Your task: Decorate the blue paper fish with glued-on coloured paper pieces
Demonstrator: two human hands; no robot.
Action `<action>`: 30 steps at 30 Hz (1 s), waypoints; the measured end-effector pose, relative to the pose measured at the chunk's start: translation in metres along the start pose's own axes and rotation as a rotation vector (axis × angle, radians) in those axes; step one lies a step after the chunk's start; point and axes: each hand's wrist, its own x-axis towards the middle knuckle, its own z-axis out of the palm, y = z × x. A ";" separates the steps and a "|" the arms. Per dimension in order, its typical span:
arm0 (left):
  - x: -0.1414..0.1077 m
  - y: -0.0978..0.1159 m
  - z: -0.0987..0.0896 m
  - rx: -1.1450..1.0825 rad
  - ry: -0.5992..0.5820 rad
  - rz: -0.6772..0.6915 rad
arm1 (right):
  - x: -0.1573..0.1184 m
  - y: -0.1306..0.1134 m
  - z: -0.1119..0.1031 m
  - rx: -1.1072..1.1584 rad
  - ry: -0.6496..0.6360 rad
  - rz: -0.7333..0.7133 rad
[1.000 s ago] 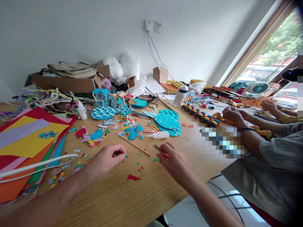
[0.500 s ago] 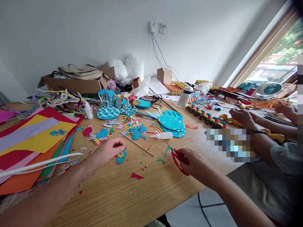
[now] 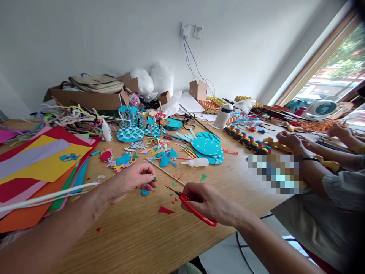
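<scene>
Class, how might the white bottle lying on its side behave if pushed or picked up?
The white bottle would probably roll if pushed across its length, since its body looks rounded. Pushed toward the wall, it would likely meet the blue paper cutouts right beside it. Its pale body suggests light, squeezable plastic, though how full it is cannot be told.

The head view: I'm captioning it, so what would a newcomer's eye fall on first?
Probably the red-handled scissors in the right hand, over the front part of the table. Next, the bright paper sheets spread at the table's left side. Then perhaps the spotted turquoise paper shapes, lying just beyond a squeeze bottle on its side.
</scene>
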 end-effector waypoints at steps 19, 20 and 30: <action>-0.001 -0.011 -0.003 -0.193 -0.039 -0.055 | 0.026 0.003 0.020 0.109 -0.018 -0.036; -0.001 -0.011 -0.003 -0.201 -0.038 -0.058 | 0.026 0.003 0.020 0.112 -0.015 -0.037; 0.001 -0.016 -0.005 -0.235 -0.069 -0.082 | 0.025 0.006 0.021 0.161 -0.013 -0.035</action>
